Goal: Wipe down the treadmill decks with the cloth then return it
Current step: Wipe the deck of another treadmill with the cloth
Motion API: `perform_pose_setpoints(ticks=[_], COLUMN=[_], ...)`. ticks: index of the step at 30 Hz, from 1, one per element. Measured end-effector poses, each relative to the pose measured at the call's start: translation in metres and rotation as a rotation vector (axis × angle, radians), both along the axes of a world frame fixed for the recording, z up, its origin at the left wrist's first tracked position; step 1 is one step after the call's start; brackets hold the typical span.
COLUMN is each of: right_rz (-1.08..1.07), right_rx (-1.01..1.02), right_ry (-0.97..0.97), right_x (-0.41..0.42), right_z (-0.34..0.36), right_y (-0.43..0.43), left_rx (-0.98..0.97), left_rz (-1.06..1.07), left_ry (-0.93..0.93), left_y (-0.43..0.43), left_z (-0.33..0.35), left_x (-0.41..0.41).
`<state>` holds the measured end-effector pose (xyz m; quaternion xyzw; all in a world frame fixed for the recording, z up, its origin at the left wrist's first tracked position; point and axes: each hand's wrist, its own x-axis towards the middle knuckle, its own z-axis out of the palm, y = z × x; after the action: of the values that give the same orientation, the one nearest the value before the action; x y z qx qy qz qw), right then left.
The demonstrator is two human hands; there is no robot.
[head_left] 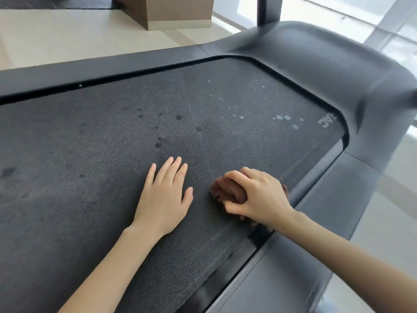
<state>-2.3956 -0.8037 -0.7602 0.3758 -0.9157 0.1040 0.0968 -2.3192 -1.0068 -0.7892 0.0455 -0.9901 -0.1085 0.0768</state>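
Observation:
The treadmill deck point(112, 143) is a dark, textured belt that fills most of the view, marked with dark wet spots near the middle and pale specks toward the front end. My right hand point(257, 195) presses a bunched brown cloth point(225, 192) onto the belt close to its right edge, fingers curled over it. My left hand point(163, 195) lies flat on the belt just left of the cloth, palm down, fingers spread, holding nothing.
Dark side rails run along the far edge point(101, 68) and the near right edge point(316, 222). The curved motor hood point(338, 71) rises at the front with an upright post point(269, 10). A brown block point(171, 12) stands on pale floor beyond; windows at right.

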Motion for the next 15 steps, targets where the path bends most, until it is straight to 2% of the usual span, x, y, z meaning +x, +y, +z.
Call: perform_pose_setpoints(ticks=[6,11,15], right_rz=[-0.14,-0.169,-0.146], right_rx=[-0.041,-0.035,-0.061], right_ry=[0.011,-0.008,0.035], right_x=[-0.094,-0.187,-0.205], right_z=[-0.003,-0.004,-0.006], right_y=[-0.012,-0.025,-0.028], left_rx=[0.032,0.064,0.065], left_rz=[-0.005,0.028,0.063], left_ry=[0.006,-0.015,-0.029], left_y=[-0.001,-0.001,0.008], left_z=[0.001,0.001,0.007], left_x=[0.002,0.001,-0.01])
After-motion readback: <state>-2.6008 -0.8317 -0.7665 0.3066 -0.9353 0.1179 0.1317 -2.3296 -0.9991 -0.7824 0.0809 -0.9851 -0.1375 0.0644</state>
